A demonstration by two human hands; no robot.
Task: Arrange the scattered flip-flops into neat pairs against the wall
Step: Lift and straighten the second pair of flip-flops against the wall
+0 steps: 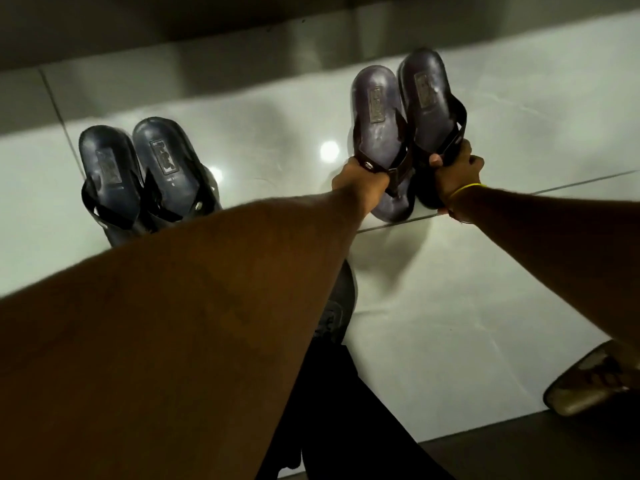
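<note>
I see a glossy white tiled floor (433,323) carrying a dark rubber flip-flop pair (145,171) side by side near the wall, and a tan sandal (588,382) at lower right.

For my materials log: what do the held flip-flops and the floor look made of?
Held flip-flops: likely rubber or foam soles, dull purplish sheen, darker straps, a stamped patch on the footbed. Floor: glossy pale tile, shown by lamp glints and grout lines.
</note>
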